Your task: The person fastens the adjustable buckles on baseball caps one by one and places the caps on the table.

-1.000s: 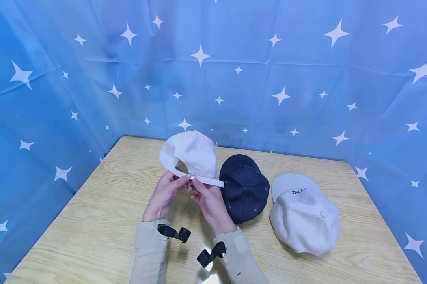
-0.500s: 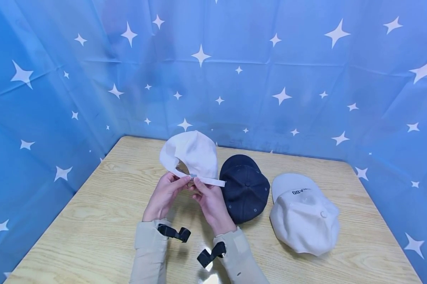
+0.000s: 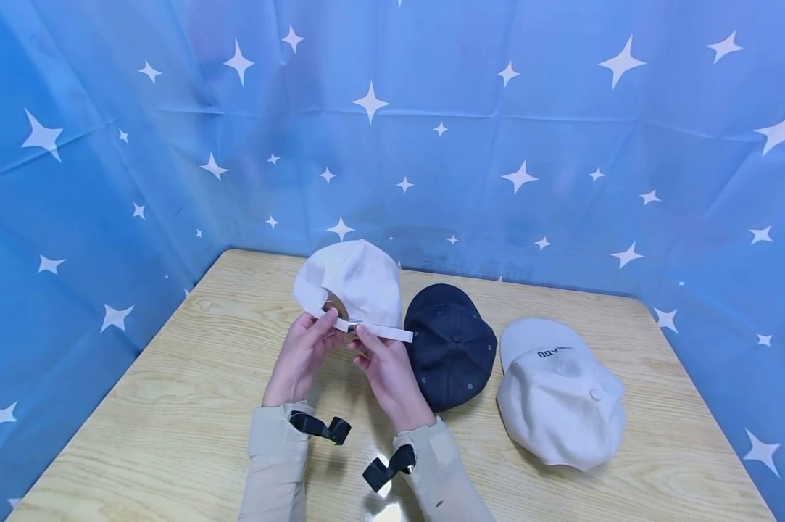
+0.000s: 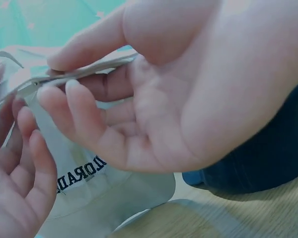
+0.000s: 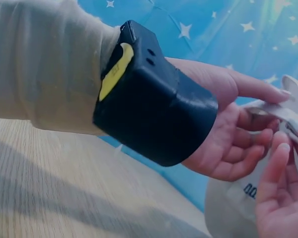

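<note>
A white baseball cap (image 3: 369, 279) is held with its back opening and strap towards me. My left hand (image 3: 298, 359) pinches the strap at the left, thumb on top and fingers underneath. Close beside it, my right hand (image 3: 392, 373) pinches the strap (image 3: 392, 333) just right of a small silver buckle (image 3: 355, 326). The strap's free end sticks out to the right. In the left wrist view, the right hand (image 4: 164, 99) has its thumb above the strap and fingers below. Dark lettering (image 4: 82, 176) shows on the cap beyond the hands.
To the right of the hands lies a navy cap (image 3: 454, 348), almost touching the white cap's strap end. Farther right rests an off-white cap (image 3: 562, 406) with dark lettering on its front. A star-printed blue cloth (image 3: 431, 145) stands behind the wooden table (image 3: 170, 406).
My left thumb has shifted left along the strap, and the silver buckle now shows between the two thumbs. The right hand keeps its pinch. The other caps have not moved.
</note>
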Available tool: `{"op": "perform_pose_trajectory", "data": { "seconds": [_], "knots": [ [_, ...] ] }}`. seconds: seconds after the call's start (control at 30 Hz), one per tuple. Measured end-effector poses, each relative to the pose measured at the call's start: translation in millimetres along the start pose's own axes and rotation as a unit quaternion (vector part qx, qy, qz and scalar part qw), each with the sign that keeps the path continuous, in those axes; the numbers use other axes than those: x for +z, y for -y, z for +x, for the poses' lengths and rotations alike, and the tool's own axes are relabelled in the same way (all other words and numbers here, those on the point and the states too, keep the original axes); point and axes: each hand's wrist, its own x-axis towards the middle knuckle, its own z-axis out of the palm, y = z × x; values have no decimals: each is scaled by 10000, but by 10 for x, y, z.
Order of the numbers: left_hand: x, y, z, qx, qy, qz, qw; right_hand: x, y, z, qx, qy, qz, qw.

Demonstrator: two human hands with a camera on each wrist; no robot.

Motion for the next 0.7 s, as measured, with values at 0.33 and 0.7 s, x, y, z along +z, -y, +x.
{"op": "perform_pose_trajectory", "data": {
  "seconds": [0.33, 0.7],
  "knots": [
    [-147, -19, 12, 364, -108, -1517, 9877, -13, -41, -14, 387, 220, 51, 9990],
    [-252, -34, 9, -31, -604, -1573, 9857, -43, -84, 30, 712, -395, 790, 9935]
  ]
}}
